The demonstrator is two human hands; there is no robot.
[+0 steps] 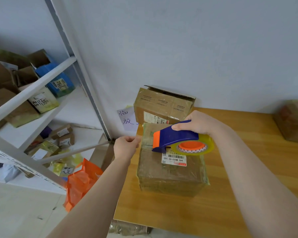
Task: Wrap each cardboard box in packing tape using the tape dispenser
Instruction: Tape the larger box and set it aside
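While right hand (196,124) gripped blue-and-orange plastic tape dispenser (175,136), left hand (126,146) pinching clear tape end (141,136), centre-frame brown cardboard box (170,174) looked nearly wrapped.

box label (174,159): 642 M003-00 163; blue parcel label (60,84): 2782

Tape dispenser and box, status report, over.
Left grip pinches the taped left edge of the box. Right grip holds the tape dispenser over the box top, near the label. Second box close behind; nothing blocking.
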